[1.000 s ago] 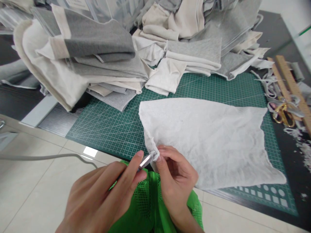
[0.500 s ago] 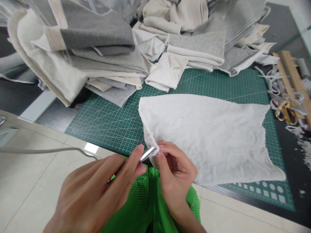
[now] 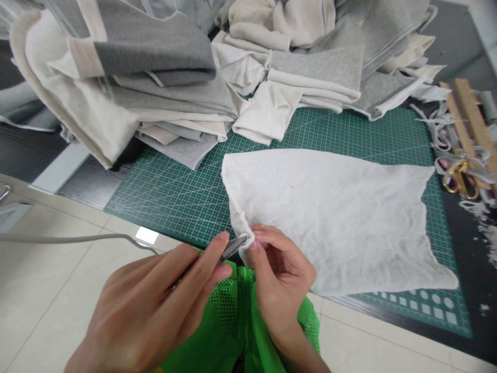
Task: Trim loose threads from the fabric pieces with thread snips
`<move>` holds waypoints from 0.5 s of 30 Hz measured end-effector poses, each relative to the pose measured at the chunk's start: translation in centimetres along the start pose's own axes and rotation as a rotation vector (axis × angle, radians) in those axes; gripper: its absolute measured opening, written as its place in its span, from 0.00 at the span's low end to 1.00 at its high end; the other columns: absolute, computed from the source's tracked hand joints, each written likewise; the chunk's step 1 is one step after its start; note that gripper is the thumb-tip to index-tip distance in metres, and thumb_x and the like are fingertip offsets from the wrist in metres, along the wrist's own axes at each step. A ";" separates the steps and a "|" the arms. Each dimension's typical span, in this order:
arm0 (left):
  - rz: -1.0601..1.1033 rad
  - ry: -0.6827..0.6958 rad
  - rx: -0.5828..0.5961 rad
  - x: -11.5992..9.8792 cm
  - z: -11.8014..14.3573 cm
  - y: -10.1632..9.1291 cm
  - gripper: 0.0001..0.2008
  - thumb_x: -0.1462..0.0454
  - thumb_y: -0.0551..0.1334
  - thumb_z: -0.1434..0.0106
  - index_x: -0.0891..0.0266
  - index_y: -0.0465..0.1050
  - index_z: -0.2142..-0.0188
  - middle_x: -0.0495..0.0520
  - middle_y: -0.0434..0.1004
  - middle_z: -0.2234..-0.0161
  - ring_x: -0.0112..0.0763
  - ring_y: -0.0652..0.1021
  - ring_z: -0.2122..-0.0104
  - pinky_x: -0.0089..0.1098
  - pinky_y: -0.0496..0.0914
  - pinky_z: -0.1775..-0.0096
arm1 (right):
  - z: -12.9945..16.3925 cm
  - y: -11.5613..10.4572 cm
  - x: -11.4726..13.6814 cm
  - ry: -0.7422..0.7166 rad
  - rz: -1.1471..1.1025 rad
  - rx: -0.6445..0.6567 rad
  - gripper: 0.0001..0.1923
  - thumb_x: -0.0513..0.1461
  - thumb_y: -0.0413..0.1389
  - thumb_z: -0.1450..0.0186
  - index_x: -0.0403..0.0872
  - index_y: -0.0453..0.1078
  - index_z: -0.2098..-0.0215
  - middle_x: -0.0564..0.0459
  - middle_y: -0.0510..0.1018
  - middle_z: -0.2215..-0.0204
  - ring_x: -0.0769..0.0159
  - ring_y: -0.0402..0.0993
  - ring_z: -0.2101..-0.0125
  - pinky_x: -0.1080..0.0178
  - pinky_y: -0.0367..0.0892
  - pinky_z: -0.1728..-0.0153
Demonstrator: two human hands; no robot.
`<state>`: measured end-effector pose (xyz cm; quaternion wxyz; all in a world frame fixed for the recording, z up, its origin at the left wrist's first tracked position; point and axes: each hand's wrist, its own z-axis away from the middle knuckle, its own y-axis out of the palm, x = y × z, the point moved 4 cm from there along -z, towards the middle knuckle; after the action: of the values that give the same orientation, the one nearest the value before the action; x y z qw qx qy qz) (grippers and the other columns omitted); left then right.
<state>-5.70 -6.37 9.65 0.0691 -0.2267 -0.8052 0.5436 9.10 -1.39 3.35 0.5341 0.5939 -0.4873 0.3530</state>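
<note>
A white fabric piece (image 3: 334, 212) lies over the front of the green cutting mat, its left edge bearing a bulky stitched seam (image 3: 241, 215). Closed round a pair of thread snips is my left hand (image 3: 155, 300), which hides the handle. The metal blades (image 3: 234, 247) point right, their tips at the seam near the corner. My right hand (image 3: 281, 274) pinches that corner between thumb and fingers, right beside the blade tips. Whether the tips are under a stitch is too small to tell.
Folded grey and cream fabrics (image 3: 163, 62) are stacked along the back of the cutting mat (image 3: 174, 207). Gold-handled scissors (image 3: 461, 178), wooden strips (image 3: 471, 124) and thread scraps (image 3: 487, 228) lie at the right. A grey cable (image 3: 77, 238) runs at the lower left.
The snips' blades have turned slightly and look darker, with their tips still at the seam. Both hands stay nearly in place, and the fabric has not visibly shifted.
</note>
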 end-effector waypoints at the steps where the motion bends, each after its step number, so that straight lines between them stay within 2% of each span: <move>1: 0.003 -0.004 0.000 0.0 0.0 0.0 0.18 0.68 0.64 0.31 0.66 0.72 0.42 0.52 0.82 0.64 0.24 0.78 0.73 0.33 0.63 0.75 | 0.0 0.0 0.0 -0.002 -0.001 -0.001 0.16 0.26 0.59 0.36 0.52 0.81 0.60 0.58 0.85 0.64 0.73 0.81 0.62 0.69 0.79 0.58; 15: 0.078 -0.092 -0.021 0.6 0.7 0.4 0.20 0.66 0.62 0.30 0.58 0.70 0.39 0.50 0.82 0.64 0.24 0.78 0.74 0.30 0.67 0.74 | 0.0 0.0 0.0 0.010 0.018 -0.004 0.14 0.26 0.60 0.36 0.51 0.80 0.61 0.58 0.84 0.64 0.72 0.81 0.63 0.68 0.79 0.59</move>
<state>-6.40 -6.57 8.95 0.0083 -0.2335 -0.8036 0.5474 9.11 -1.41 3.37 0.5348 0.5865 -0.4905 0.3598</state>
